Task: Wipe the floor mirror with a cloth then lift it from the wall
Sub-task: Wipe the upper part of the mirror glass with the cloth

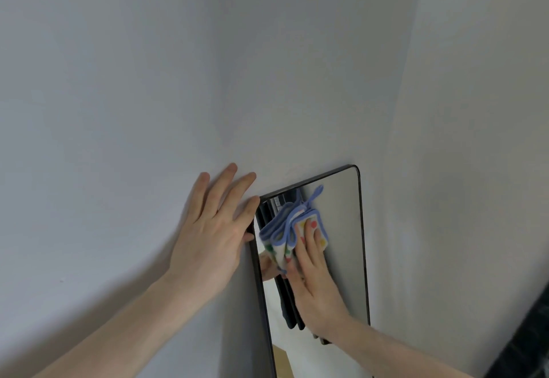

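Note:
A tall floor mirror (344,229) with a thin dark frame and rounded corners leans against the white wall, its top edge in the lower middle of the view. My right hand (315,276) presses a folded cloth (297,229) flat against the upper glass; the cloth is white with coloured dots and a blue border and loop. My left hand (214,229) lies against the wall beside the mirror's upper left corner, fingers spread, thumb touching the frame's left edge. The mirror's lower part is out of view.
Plain white wall (208,65) fills most of the view, with a corner running down on the right. A dark object (528,345) shows at the bottom right edge. The glass reflects dark vertical shapes and a bit of wooden floor.

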Tool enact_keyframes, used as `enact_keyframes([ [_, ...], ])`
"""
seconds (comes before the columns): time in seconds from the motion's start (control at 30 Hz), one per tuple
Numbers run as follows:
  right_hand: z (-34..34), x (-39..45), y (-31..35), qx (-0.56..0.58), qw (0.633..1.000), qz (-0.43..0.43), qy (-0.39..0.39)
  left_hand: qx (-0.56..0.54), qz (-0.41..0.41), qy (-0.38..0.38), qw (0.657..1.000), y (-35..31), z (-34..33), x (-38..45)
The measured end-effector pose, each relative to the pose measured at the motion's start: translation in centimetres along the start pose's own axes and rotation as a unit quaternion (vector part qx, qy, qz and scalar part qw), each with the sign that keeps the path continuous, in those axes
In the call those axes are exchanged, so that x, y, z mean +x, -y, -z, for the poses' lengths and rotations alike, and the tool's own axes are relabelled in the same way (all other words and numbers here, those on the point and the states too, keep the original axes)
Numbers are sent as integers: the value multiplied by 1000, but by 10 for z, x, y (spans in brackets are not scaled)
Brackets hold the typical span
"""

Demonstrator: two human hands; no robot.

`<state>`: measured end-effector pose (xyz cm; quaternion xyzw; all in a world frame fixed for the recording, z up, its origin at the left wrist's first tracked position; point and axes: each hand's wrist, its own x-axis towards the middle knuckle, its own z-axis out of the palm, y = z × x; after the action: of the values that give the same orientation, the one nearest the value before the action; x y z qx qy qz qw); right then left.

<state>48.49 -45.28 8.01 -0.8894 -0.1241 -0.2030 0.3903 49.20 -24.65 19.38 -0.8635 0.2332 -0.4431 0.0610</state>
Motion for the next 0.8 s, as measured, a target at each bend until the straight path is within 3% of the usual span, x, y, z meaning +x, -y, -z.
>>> enact_keyframes([
  [0.23,41,64,-83,-52,994,-66,-75,8,2,1,1000,-1,-2,1],
  [0.37,58,109,-141,-45,981,-169,-83,7,5,3,1000,-2,-2,2],
  [0.53,65,111,-134,8,966,-235,-109,7,6,4,1000,-3,-2,2],
  [0.6,56,106,-116,35,962,-228,-144,9,6,5,1000,-2,-2,2],
  [0.7,38,86,-89,2,976,-187,-111,9,6,7,1000,-3,-3,2],
  [0.8,16,52,-39,-1,992,-75,-100,12,4,2,1000,-1,-3,2],
])
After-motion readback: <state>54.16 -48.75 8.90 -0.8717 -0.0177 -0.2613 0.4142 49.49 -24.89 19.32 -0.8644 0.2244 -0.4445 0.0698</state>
